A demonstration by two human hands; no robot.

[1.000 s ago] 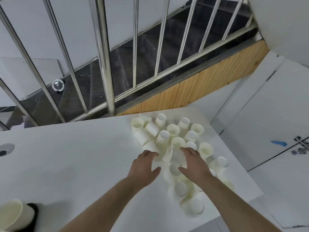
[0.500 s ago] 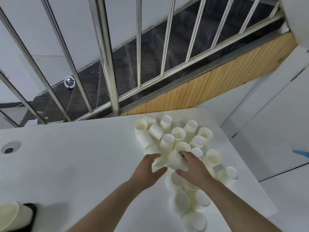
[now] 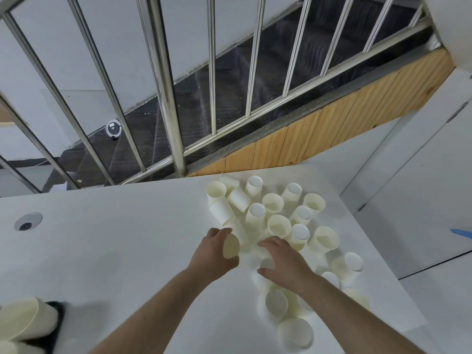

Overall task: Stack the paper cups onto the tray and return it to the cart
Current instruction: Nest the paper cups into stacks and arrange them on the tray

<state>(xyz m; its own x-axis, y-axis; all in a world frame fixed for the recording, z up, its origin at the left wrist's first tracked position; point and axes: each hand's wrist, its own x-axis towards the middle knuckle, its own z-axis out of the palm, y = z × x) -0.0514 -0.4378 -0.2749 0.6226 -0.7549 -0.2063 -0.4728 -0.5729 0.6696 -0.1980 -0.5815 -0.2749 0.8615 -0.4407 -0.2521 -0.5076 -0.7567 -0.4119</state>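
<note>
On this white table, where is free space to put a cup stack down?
The widest bare patch of the table lies left of the left hand, between the round hole and the loose cups. The table's right side is crowded with cups.

We find bare table (image 3: 107,251) toward nine o'clock; cups (image 3: 273,203) crowd twelve to four, railing (image 3: 166,98) beyond.

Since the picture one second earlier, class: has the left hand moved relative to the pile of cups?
Yes. The left hand has closed in toward the cup pile and now holds a cup.
</note>
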